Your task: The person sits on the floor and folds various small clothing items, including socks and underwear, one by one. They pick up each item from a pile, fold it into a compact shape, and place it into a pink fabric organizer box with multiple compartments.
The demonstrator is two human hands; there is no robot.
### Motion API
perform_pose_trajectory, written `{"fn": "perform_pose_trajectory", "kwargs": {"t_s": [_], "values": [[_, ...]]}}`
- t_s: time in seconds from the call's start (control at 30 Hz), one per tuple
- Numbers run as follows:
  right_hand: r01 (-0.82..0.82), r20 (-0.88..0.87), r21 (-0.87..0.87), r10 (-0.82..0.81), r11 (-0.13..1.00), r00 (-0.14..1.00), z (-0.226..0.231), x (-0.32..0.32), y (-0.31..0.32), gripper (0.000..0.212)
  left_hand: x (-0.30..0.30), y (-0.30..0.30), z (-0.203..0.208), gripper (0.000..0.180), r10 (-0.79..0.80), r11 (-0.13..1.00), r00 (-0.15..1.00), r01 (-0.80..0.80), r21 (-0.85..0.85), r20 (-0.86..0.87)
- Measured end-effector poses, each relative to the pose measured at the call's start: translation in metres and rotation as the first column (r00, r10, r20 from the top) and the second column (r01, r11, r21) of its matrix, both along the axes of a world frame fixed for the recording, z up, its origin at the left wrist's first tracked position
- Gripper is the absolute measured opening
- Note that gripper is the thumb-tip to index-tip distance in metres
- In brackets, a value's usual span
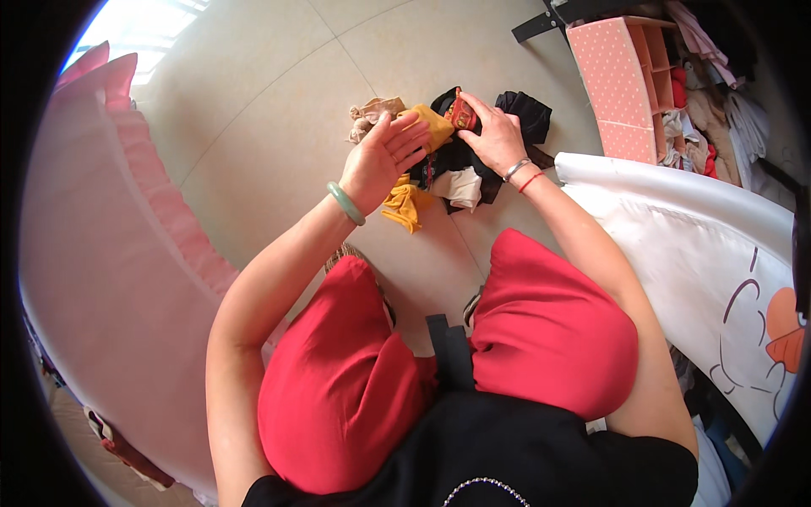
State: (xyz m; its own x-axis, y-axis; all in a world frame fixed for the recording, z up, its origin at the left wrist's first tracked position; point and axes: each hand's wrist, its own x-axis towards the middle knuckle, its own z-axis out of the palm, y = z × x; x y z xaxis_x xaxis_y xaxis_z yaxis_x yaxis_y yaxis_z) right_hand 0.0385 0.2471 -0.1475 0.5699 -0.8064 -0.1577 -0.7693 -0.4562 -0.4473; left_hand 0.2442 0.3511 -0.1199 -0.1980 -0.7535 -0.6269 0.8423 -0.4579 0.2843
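Small folded cloths lie heaped on the tiled floor [253, 59], the yellow cloth [433, 127] between the two hands, with a beige cloth [376, 110] to its left and a white cloth [461, 188] nearer the person. The right hand [496, 139] pinches a red patterned item [461, 113], apparently fabric, between thumb and fingers; the left hand [384, 160] is palm-up, fingers extended, beside the yellow cloth.

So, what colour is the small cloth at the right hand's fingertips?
Red cloth with yellow patterning, best in the head view.
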Motion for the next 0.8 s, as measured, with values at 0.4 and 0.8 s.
{"fn": "perform_pose_trajectory", "kwargs": {"t_s": [0.4, 0.8], "values": [[0.199, 0.425, 0.35, -0.345, 0.915, 0.837, 0.011, -0.005, -0.025, 0.03, -0.005, -0.022, 0.011, 0.045, -0.025, 0.997, 0.984, 0.038, -0.067, 0.178], [-0.121, 0.412, 0.908, -0.794, 0.402, 0.447, 0.085, -0.012, -0.046, 0.029, -0.012, -0.068, 0.049, 0.052, -0.174, 0.871, 0.691, 0.441, -0.218, 0.701]]}}
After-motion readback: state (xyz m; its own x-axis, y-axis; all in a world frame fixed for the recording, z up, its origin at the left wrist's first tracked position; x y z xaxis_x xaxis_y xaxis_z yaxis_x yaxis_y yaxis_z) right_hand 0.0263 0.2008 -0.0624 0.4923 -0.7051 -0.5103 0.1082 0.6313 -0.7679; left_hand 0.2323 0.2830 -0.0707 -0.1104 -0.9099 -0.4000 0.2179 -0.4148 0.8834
